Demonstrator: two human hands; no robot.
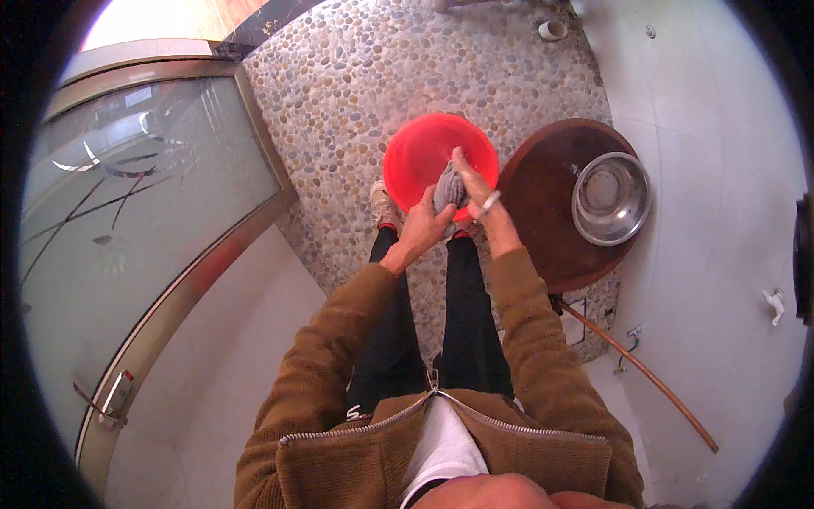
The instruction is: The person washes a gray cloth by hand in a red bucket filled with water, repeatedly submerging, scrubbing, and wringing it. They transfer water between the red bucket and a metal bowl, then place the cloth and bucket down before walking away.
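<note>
A bunched grey cloth (pixel 449 191) is between my two hands, above the near right part of a red plastic basin (pixel 413 156). My left hand (pixel 427 219) grips the cloth's lower end, thumb on top. Against the cloth's right side lies my right hand (pixel 474 184), its fingers stretched out together and a light-coloured bracelet at the wrist; how firmly it holds the cloth is hard to see. The basin stands in front of my feet, and the hands hide part of its near rim.
Right of the basin, a large brown round tub or table (pixel 540 210) bears a metal bowl (pixel 582 203). A wooden stick (pixel 642 375) leans near the right wall, by a tap (pixel 774 305). A frosted glass door (pixel 152 191) stands at left. The floor is pebbled, with a short pipe (pixel 552 30) at the top.
</note>
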